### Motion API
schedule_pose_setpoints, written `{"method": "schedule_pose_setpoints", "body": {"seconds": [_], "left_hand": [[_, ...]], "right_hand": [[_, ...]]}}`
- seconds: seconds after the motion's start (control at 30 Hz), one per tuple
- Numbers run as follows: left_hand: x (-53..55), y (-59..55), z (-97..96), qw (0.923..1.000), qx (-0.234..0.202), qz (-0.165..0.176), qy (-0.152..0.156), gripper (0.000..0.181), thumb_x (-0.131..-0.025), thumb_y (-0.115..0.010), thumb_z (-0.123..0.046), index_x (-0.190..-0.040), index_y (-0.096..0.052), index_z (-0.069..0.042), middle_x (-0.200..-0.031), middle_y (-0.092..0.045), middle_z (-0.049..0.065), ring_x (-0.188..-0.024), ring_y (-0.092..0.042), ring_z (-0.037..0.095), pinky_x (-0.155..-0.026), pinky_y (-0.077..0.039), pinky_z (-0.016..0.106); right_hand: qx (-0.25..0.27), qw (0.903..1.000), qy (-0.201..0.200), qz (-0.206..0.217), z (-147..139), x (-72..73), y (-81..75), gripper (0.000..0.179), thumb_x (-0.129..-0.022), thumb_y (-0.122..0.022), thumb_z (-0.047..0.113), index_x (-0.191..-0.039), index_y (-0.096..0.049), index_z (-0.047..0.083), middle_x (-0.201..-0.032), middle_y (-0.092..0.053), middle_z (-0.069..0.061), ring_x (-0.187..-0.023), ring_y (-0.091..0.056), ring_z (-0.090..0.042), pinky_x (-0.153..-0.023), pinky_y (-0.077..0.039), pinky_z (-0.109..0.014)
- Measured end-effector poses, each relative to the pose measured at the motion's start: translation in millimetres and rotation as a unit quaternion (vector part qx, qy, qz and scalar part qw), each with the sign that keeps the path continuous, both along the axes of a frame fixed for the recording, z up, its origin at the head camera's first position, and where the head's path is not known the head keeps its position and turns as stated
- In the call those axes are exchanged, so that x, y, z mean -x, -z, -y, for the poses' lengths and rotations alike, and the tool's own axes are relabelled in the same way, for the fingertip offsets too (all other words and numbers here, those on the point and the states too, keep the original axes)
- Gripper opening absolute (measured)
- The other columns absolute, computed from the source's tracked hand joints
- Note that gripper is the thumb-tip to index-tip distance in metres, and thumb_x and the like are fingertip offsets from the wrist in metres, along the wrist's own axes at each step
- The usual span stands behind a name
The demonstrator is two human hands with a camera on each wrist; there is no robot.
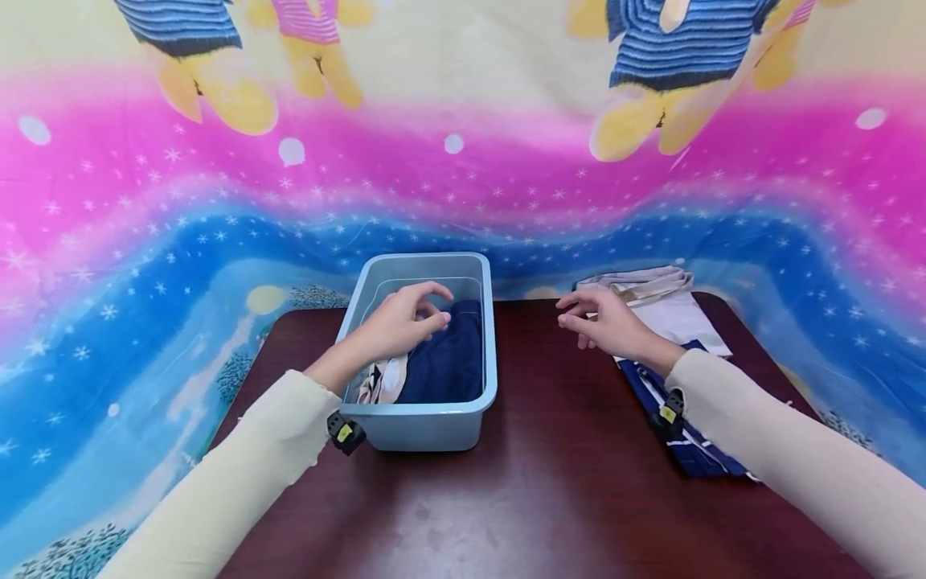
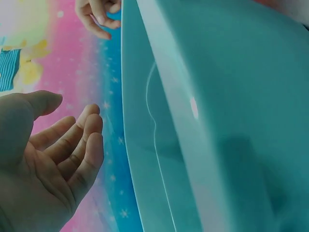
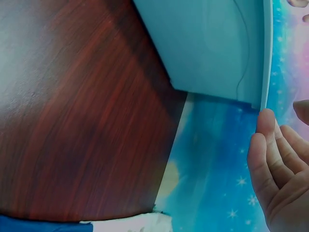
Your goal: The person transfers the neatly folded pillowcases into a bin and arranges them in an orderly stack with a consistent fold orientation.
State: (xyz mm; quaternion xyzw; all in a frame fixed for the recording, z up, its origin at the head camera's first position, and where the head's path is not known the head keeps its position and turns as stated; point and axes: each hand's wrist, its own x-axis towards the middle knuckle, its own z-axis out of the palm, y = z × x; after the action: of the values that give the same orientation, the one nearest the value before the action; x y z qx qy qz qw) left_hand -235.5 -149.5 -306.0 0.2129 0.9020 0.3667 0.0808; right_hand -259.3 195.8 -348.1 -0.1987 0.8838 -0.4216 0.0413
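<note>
Between grasps, seemingly: left hand (image 1: 405, 318) above navy cloth (image 1: 450, 368) in the plastic tub (image 1: 423, 432) at 10 o'clock, right hand (image 1: 611, 323) near folded garments (image 1: 686, 320) at 2; both apart, loosely bent, empty. Next likely calls for pinching fabric.

The left arm (image 1: 239, 474) is reaching in from eight o'clock, its grip (image 1: 401, 318) pointing toward two. The right arm (image 1: 781, 434) is reaching in from four o'clock, its grip (image 1: 611, 323) pointing toward ten. Both are hovering apart, fingers (image 2: 86, 166) bending loosely, thumbs (image 2: 46, 102) standing clear.
</note>
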Motion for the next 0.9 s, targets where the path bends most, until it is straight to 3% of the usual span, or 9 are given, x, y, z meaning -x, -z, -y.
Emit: {"method": "schedule_pose_setpoints", "body": {"seconds": [0.3, 0.57, 0.8, 0.9], "left_hand": [[-3.2, -0.4, -28.6, 0.9999, -0.011, 0.004, 0.011, 0.034, -0.104, -0.057, -0.026, -0.137, -0.055, -0.018, -0.109, -0.076, 0.004, -0.089, -0.070, 0.020, -0.073, -0.056, 0.033], [-5.3, 1.2, -50.2, 0.9995, -0.012, 0.007, 0.029, 0.035, -0.104, -0.057, -0.025, -0.138, -0.055, -0.017, -0.111, -0.075, 0.005, -0.086, -0.070, 0.016, -0.076, -0.056, 0.033], [-7.6, 6.3, -65.2, 0.9998, -0.008, -0.010, 0.012, 0.033, -0.103, -0.058, -0.029, -0.135, -0.057, -0.021, -0.115, -0.073, 0.002, -0.096, -0.069, 0.018, -0.077, -0.055, 0.032], [-9.4, 10.5, -71.4, 0.9997, -0.002, -0.020, 0.011, 0.034, -0.103, -0.058, -0.030, -0.136, -0.057, -0.022, -0.116, -0.073, 0.002, -0.100, -0.069, 0.016, -0.081, -0.056, 0.033]], "right_hand": [[-0.017, 0.9997, 0.015, 0.002, -19.0, 1.4, 9.9, 0.032, -0.101, -0.062, 0.017, -0.129, -0.062, 0.001, -0.114, -0.072, -0.027, -0.062, -0.066, -0.022, -0.061, -0.058, -0.040], [-0.029, 0.9994, 0.017, 0.007, -33.6, 3.5, 15.3, 0.032, -0.102, -0.060, 0.017, -0.129, -0.061, -0.001, -0.112, -0.072, -0.027, -0.063, -0.067, -0.027, -0.060, -0.057, -0.034], [-0.038, 0.9987, 0.033, -0.002, -43.8, 6.0, 19.4, 0.032, -0.100, -0.062, 0.015, -0.128, -0.061, -0.002, -0.108, -0.073, -0.026, -0.061, -0.067, -0.018, -0.059, -0.056, -0.031], [-0.039, 0.9986, 0.034, -0.004, -48.8, 7.4, 21.5, 0.034, -0.100, -0.062, 0.015, -0.129, -0.061, -0.003, -0.108, -0.073, -0.026, -0.062, -0.067, -0.022, -0.059, -0.057, -0.034]]}}
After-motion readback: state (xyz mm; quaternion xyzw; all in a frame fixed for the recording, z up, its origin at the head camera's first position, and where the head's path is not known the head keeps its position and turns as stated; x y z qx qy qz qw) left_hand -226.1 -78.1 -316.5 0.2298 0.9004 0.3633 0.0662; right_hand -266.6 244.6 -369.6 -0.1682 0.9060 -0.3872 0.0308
